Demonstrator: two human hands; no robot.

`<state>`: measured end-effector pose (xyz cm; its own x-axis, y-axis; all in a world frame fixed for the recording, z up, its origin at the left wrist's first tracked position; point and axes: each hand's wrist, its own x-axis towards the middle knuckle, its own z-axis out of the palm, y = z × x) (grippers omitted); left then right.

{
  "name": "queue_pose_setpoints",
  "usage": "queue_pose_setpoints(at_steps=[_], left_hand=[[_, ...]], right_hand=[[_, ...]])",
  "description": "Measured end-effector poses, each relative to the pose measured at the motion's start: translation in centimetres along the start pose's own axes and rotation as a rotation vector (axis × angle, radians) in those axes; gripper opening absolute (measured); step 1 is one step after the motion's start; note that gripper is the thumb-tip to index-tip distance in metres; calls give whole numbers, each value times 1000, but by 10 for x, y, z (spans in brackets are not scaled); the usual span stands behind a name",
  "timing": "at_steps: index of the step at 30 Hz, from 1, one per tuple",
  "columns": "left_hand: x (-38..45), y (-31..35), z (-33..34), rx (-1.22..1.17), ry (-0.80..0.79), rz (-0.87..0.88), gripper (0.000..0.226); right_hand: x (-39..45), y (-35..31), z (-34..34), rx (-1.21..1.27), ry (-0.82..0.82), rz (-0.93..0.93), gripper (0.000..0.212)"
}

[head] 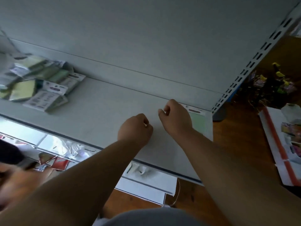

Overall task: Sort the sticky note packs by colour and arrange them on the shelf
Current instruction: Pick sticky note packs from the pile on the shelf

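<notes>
Lying in a loose heap at the far left end of the grey shelf (101,111), against the back panel, is the pile of sticky note packs (40,84); you can make out green and yellow pads with white printed header cards, overlapping at odd angles, blurred. Below the shelf's front edge on the left, shiny plastic packets (53,157) hang or lie on a lower level. Moving right, the middle of the shelf surface is bare grey. Your left hand (136,129) hovers over the shelf right of centre, fingers curled in toward the palm with nothing visible in them. Just beside it, your right hand (176,119) is also curled, thumb and fingertips drawn together; whether they pinch anything cannot be told. Past that hand, a single green pack (199,121) lies flat in the far right corner of the shelf, its header card toward the back panel. Right of the shelf stands a slotted upright (254,62).
</notes>
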<state>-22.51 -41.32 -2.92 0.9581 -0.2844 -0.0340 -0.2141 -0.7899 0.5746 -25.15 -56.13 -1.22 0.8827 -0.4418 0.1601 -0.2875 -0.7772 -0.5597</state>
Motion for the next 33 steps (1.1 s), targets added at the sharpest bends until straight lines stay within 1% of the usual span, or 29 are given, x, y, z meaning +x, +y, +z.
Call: queue_pose_setpoints(at_steps=[6,8,9,11,13,15,17,20,22,24,25,27,28,29,30,31,32,33], left_hand=[[17,-123,-98,-14,110,-70,11],[26,-168,-131,0,148,-56,14],[31,-188,-148,6,193,-46,16],[41,-224,-179,24,251,-52,25],[49,-250,-201,84,204,-61,43],[56,-266,-212,187,86,-19,60],[63,-275,-215,257,32,47,66],[74,-279,-218,317,50,123,66],[77,-283,-221,365,50,169,59],[77,-286,-228,360,46,199,43],[78,-287,-232,328,60,201,35],[80,-289,-239,184,156,163,21],[80,-288,-241,71,218,110,20],[80,-286,-243,-116,264,31,22],[80,-283,-243,-364,252,-80,24],[78,-276,-242,-621,184,-190,25],[75,-270,-240,-814,95,-279,26],[71,-264,-235,-919,7,-330,25]], right_hand=[[-2,-123,92,152,-82,-11,18],[-5,-166,129,224,-118,24,16],[-5,-187,146,266,-135,46,16],[-2,-227,172,325,-167,102,16],[4,-260,189,403,-231,208,13],[9,-286,200,531,-285,368,17],[12,-305,212,655,-308,538,17],[12,-320,220,826,-341,777,23],[10,-325,219,892,-382,826,24],[7,-327,216,907,-399,833,20],[7,-327,215,929,-401,832,17],[6,-328,211,1011,-388,821,12],[6,-327,209,1018,-373,791,11],[4,-325,206,984,-351,738,11],[3,-322,202,938,-322,680,13],[1,-318,197,908,-287,633,14],[-1,-313,191,906,-247,610,14],[-2,-307,183,923,-201,605,11]])
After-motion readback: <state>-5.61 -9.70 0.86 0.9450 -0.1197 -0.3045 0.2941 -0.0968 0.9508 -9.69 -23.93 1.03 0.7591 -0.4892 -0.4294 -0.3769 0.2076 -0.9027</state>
